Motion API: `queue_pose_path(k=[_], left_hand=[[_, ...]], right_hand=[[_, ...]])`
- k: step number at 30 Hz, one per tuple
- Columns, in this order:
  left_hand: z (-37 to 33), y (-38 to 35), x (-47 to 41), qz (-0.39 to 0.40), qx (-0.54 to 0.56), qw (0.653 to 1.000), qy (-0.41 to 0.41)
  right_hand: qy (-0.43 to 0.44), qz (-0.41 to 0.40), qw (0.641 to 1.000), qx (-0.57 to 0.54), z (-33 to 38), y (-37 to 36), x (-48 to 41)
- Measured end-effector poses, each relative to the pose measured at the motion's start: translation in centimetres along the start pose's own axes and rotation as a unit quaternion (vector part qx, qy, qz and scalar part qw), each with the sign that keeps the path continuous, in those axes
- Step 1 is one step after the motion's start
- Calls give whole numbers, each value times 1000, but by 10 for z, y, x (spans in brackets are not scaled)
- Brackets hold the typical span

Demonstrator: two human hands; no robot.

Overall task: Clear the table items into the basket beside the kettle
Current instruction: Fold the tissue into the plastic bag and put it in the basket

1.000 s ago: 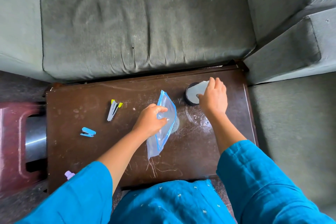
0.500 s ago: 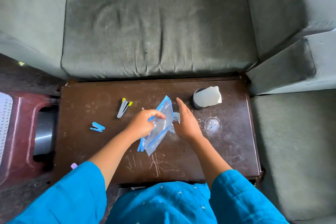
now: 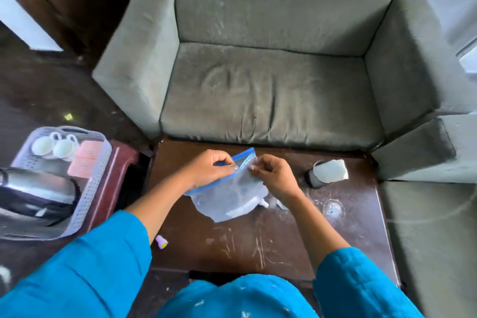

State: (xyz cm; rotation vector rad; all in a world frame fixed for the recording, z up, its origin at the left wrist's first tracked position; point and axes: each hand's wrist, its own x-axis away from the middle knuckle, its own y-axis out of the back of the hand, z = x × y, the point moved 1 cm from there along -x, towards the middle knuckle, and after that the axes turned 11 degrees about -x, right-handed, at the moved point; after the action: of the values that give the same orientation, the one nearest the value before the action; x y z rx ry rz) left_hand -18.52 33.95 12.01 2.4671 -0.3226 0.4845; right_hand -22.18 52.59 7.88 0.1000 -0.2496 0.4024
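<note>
The person wears a loose garment of bright teal-blue cloth. The left sleeve [image 3: 85,271], by the near left corner of the table [image 3: 258,240], is wide and roomy, with soft folds and a plain straight cuff that ends partway along the forearm. The right sleeve [image 3: 361,284], by the table's near right corner, is of the same cloth and cut, its open cuff just as broad. Beyond both cuffs the forearms are uncovered down to the left hand [image 3: 209,168] and right hand [image 3: 277,178]. The garment's front [image 3: 240,297], at the table's near edge, carries small scattered white specks, too blurred to tell whether stitched or printed.
</note>
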Motion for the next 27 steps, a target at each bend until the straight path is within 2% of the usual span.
queue_pose_path(k=[3, 5, 7, 14, 24, 27], left_hand=[[-3, 19, 11, -84, -83, 991, -69], [-3, 27, 16, -114, -165, 975, -97], [-3, 32, 20, -132, -191, 967, -107], [0, 40, 24, -121, -149, 976, -102], [-8, 41, 17, -135, -122, 979, -88], [-9, 40, 15, -154, -110, 979, -82]], right_hand=[[34, -13, 999, -21, 16, -22, 5], [48, -19, 998, -28, 24, -32, 6], [56, -33, 997, -36, 30, -39, 7], [53, -54, 996, -48, 41, -51, 5], [82, -16, 996, 23, 54, -48, -2], [82, -10, 996, 13, 55, -44, -5]])
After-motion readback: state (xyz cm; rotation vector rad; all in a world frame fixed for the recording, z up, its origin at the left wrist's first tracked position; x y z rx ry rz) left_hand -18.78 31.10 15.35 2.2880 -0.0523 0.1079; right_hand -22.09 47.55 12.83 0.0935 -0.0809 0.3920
